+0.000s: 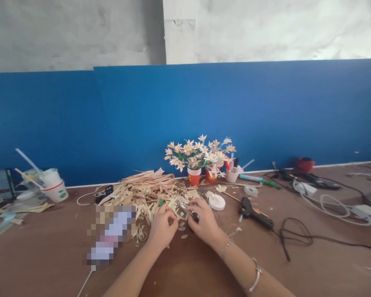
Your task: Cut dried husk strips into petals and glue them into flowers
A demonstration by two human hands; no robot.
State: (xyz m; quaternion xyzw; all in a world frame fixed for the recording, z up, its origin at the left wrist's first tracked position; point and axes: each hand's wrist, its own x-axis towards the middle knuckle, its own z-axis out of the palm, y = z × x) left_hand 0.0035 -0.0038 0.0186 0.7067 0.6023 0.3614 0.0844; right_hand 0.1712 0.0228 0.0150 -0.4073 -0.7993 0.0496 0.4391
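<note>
My left hand (163,226) is closed in a pinch at the near edge of a pile of pale dried husk strips (142,187). What sits between its fingertips is too small to make out; a small green piece (160,202) shows just beyond its knuckles. Close by on the right, my right hand (204,220) is curled around dark-handled scissors (184,208), their silvery blades pointing up and left toward the pile. Several small pale petal-shaped pieces (184,236) lie on the table between the two hands.
Pale flowers (200,152) stand in red cups (193,177) behind the pile. Right of my hands are a white round roll (217,201), a black glue gun (255,213) and trailing cables (309,235). On the left are a blurred-out lit screen (111,237) and a white cup (56,191).
</note>
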